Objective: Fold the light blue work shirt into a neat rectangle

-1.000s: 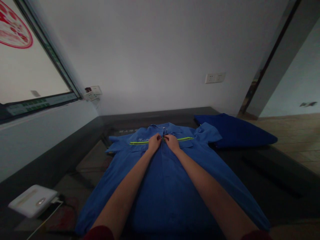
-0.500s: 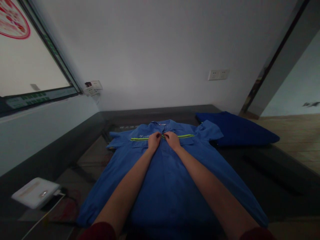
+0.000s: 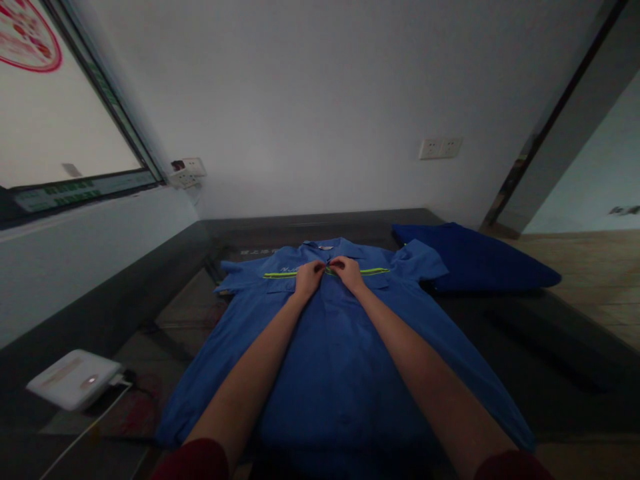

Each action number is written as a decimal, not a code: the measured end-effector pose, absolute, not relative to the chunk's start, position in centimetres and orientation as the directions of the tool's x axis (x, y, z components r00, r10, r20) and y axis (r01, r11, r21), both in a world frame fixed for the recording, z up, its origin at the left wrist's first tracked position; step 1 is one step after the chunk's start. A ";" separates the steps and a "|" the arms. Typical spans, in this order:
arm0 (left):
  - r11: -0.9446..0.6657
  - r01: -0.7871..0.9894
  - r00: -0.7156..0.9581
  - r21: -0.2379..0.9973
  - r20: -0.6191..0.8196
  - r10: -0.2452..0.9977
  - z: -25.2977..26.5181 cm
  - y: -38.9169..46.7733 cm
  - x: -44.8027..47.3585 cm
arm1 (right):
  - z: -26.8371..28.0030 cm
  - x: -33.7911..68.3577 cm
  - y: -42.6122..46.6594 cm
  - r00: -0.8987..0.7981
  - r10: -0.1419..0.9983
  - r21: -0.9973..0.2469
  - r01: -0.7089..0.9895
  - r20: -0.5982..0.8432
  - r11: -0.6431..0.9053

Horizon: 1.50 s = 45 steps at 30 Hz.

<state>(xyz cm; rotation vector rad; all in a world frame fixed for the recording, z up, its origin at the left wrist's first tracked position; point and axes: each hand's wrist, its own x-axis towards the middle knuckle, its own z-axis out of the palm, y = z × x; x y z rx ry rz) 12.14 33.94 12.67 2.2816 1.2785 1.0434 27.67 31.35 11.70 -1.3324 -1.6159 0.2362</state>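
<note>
A blue work shirt [image 3: 330,360] with a yellow-green stripe across its chest lies spread out, front up, collar at the far end. My left hand [image 3: 309,277] and my right hand [image 3: 348,272] meet at the front opening, just below the collar and level with the stripe. Both pinch the shirt's front edges there, fingertips almost touching. Any button between them is hidden by the fingers. The sleeves lie out to either side of my forearms.
The shirt rests on a dark table [image 3: 465,333] against a wall. Folded darker blue cloth [image 3: 475,260] lies at the right. A white box-shaped device [image 3: 75,379] with a cable sits at the left. Wall sockets [image 3: 440,148] are behind.
Both hands stay at the same spot on the shirt front, with only slight finger movement. The view has shifted a little.
</note>
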 end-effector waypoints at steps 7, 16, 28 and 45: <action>-0.537 0.549 0.330 0.640 0.425 0.843 12.8 34.1 12.1 | 11.7 28.1 31.9 0.091 0.854 -0.734 0.564 0.512 0.380; -0.446 0.510 0.290 0.736 0.340 0.894 11.7 33.9 11.5 | 11.1 27.5 31.7 0.068 0.878 -0.706 0.626 0.474 0.332; -0.405 0.441 0.277 0.801 0.307 0.910 11.5 33.9 11.9 | 11.0 26.9 31.0 0.001 0.861 -0.574 0.746 0.508 0.337; -0.501 0.558 0.275 0.662 0.422 0.864 11.4 33.5 12.3 | 10.2 27.7 31.9 0.107 0.815 -0.679 0.620 0.570 0.393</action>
